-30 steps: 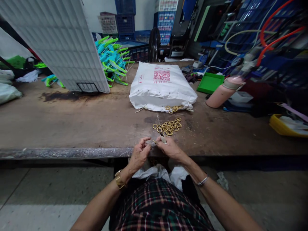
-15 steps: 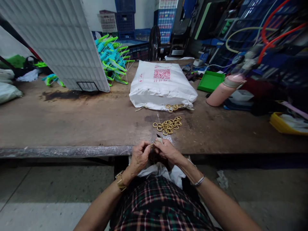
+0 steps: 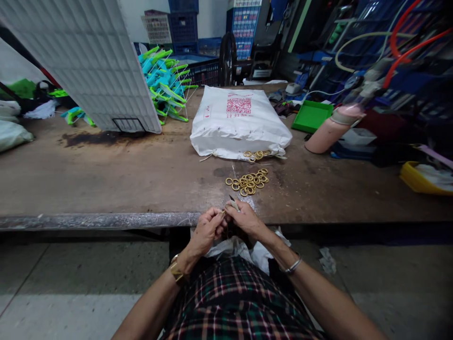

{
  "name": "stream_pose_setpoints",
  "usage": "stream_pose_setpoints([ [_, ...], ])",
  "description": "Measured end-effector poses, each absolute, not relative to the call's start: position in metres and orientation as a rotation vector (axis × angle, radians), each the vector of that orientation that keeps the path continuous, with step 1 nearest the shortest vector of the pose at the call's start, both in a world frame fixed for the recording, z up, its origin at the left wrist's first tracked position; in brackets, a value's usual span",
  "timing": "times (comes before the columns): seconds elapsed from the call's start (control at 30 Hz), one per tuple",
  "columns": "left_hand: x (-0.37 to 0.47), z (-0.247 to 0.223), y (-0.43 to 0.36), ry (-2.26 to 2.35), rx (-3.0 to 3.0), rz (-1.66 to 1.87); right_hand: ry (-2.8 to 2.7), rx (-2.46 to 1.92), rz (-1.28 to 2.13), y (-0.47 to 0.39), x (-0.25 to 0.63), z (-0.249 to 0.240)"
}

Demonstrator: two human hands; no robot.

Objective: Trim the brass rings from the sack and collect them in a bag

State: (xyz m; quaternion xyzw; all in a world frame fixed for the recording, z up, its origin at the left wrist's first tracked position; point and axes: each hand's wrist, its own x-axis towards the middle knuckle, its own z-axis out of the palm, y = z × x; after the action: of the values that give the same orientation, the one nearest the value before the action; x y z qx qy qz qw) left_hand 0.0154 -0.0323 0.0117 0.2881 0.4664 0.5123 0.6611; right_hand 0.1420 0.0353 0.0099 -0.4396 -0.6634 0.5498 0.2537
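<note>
My left hand (image 3: pixel 206 231) is closed in a pinch at the table's front edge, on a small gold-coloured ring (image 3: pixel 223 213) that shows only in part. Against it, my right hand (image 3: pixel 247 220) is wrapped round a small knife (image 3: pixel 234 204) with a pale handle and a dark pointed blade that sticks up past the fingers. The fingertips of both hands meet at the ring. Just beyond them lies a loose pile of gold rings (image 3: pixel 247 182) on the wooden table (image 3: pixel 106 184). White plastic is bunched on my lap, below the hands.
A white sack (image 3: pixel 240 123) with red print lies behind the pile, several rings at its mouth. Left stand a ribbed white panel (image 3: pixel 95 71) and green-and-blue plastic pieces (image 3: pixel 166 89). To the right are a green tray (image 3: pixel 312 115), a pink bottle (image 3: pixel 327 132) and a yellow tray (image 3: pixel 423 179).
Both hands stay together at the table edge, with small finger shifts. The knife blade has turned slightly and shows narrower. The whole view has shifted a little.
</note>
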Motion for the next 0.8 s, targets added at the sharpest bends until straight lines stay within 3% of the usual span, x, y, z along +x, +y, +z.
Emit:
stream_pose_setpoints([
  [0.37,0.017,0.009,-0.033,1.115,0.716,1.210,-2.574,-1.269,0.722,0.020,0.152,0.013],
  [0.6,0.018,0.008,-0.034,1.178,0.771,1.222,-2.685,-1.407,0.589,0.018,0.147,0.021],
  [0.8,0.016,0.003,-0.035,1.197,0.862,1.262,-2.725,-1.389,0.665,0.020,0.146,0.023],
])
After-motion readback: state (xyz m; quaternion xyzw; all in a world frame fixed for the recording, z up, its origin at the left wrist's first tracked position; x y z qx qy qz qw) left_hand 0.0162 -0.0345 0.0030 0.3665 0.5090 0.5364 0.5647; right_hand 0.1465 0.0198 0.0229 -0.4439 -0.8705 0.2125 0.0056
